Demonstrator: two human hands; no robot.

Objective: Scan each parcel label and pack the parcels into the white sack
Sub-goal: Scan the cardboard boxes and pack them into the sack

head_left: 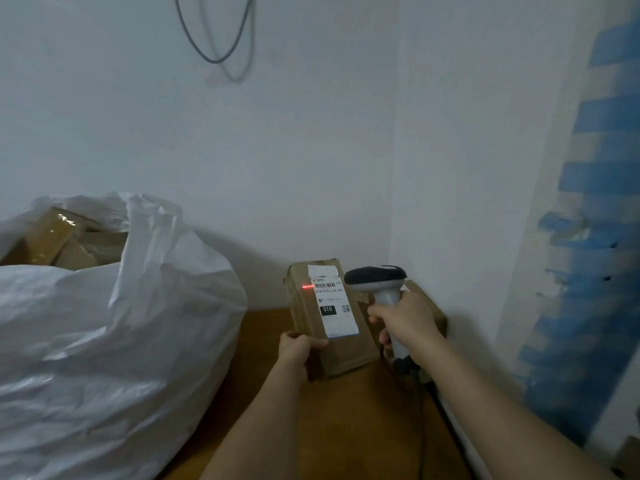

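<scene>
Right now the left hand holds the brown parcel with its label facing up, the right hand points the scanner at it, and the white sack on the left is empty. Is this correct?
Not quite: the white sack is not empty. The head view shows brown parcels inside its open top. The rest holds: the left hand holds the parcel, label up, and the right hand aims the scanner at it.

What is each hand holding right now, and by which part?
The left hand grips the brown parcel at its near lower-left corner. The right hand holds the barcode scanner by its handle.
</scene>
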